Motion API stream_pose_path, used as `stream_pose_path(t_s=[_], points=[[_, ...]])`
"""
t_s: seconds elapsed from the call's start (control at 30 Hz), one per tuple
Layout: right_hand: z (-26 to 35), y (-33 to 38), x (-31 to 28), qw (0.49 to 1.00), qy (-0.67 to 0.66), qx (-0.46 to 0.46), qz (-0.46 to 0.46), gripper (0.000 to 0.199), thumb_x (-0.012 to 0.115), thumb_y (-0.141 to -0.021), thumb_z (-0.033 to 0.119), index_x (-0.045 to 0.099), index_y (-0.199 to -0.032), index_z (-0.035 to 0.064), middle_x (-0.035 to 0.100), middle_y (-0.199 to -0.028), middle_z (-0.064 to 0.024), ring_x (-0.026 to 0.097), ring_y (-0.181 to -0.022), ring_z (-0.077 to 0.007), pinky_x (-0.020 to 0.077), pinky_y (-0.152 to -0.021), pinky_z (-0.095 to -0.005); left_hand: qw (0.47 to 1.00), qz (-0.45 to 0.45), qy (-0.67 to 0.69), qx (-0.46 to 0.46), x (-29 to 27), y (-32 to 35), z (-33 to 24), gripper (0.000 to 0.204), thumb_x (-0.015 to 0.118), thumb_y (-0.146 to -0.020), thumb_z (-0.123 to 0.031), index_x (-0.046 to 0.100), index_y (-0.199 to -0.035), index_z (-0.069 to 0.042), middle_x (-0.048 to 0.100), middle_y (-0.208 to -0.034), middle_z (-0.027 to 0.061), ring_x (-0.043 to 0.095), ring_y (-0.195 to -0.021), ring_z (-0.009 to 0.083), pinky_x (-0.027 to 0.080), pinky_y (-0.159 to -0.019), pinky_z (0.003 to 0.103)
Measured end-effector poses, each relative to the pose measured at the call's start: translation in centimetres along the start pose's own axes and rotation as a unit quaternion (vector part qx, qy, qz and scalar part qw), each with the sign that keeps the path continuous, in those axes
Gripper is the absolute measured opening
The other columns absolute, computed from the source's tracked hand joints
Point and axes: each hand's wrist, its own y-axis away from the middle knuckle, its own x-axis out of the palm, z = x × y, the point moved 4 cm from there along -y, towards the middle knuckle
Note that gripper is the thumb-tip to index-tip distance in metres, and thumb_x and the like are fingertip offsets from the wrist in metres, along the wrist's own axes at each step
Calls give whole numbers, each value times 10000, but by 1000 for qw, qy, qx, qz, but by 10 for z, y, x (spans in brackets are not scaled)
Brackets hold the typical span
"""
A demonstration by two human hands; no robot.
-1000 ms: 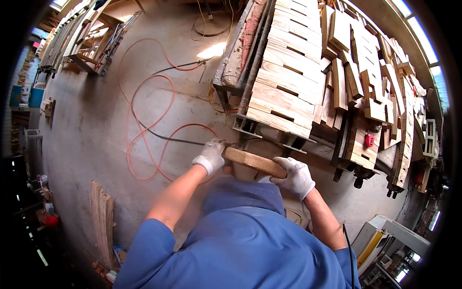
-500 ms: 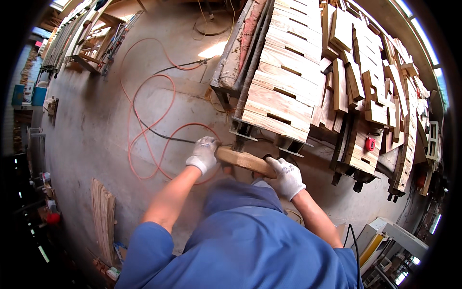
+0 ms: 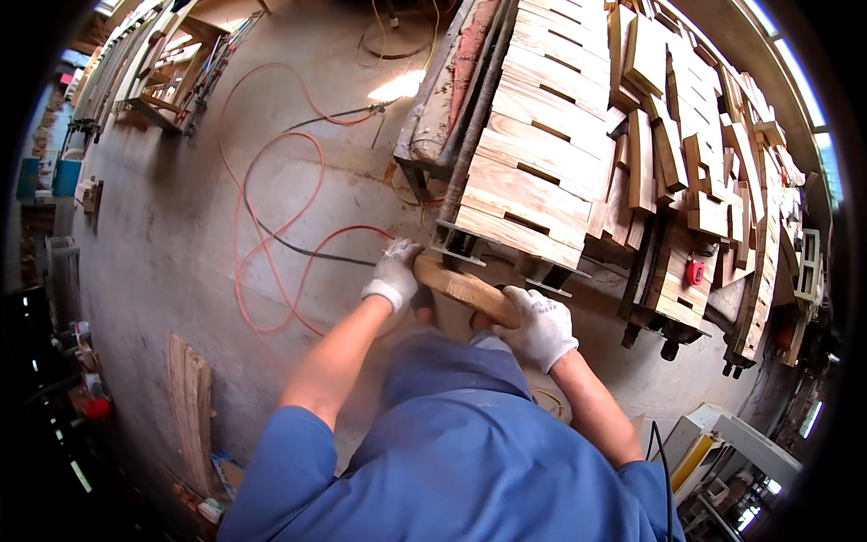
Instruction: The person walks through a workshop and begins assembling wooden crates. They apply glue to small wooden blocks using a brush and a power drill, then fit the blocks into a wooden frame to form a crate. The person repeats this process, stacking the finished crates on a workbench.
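A thick wooden board (image 3: 467,291) with a rough edge is held level in front of my body, just short of the near end of a long row of slotted wooden pieces (image 3: 533,181). My left hand (image 3: 396,274), in a white work glove, is closed round the board's left end. At the opposite end my right hand (image 3: 539,327), gloved the same way, grips it with the fingers partly hidden behind the wood. Metal rails (image 3: 459,244) carry the slotted row, close beyond the board.
Loose wood blocks (image 3: 641,163) lie piled on the racks at right, with a red tape measure (image 3: 694,272) on one. An orange hose (image 3: 318,181) loops over the concrete floor at left. Long planks (image 3: 190,411) lie at lower left, and a machine (image 3: 736,452) stands at lower right.
The board has shifted slightly right and tilted, its left end higher than its right. My left hand has moved right and a little away with it; my right hand keeps its grip.
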Motion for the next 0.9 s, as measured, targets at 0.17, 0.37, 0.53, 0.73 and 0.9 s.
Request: stream_pose_path(t_s=[0.17,0.37,0.53,0.73,0.9], points=[[6,-6,-3,998,33,18,51,632,799,-838,465,637,-1346,127,738,-1139,-168,739,-1000,-355,587,-869,-475,1000,-18,14,-15,-1,4,-4,435,653,-838,-50,706,-1262,-132,646,-1280,136,554,-1315,355,461,-1112,439],[8,-12,-2,996,52,9,73,633,800,-830,450,629,-1338,113,747,-1109,-187,745,-989,-361,588,-865,-479,998,50,17,-18,-6,-4,4,472,655,-846,-62,692,-1311,-136,645,-1303,128,528,-1358,344,441,-1141,453],[8,-15,-8,996,51,-5,76,634,807,-801,430,637,-1304,83,757,-1052,-193,742,-976,-373,587,-856,-481,998,20,-58,23,12,-11,19,456,693,-855,-94,692,-1309,-133,642,-1351,119,523,-1375,353,420,-1176,451],[28,-25,-13,988,103,13,111,641,813,-735,420,698,-1256,65,767,-979,-209,754,-914,-382,603,-827,-474,997,50,13,50,24,-18,22,427,772,-808,-120,703,-1229,-130,667,-1294,126,551,-1345,367,453,-1140,470],[58,-29,-25,991,95,-43,83,499,773,-795,388,650,-1150,59,756,-856,-197,746,-790,-389,594,-728,-487,985,134,91,57,38,-23,17,425,779,-831,-203,711,-1247,-152,656,-1346,123,547,-1363,344,447,-1154,435]])
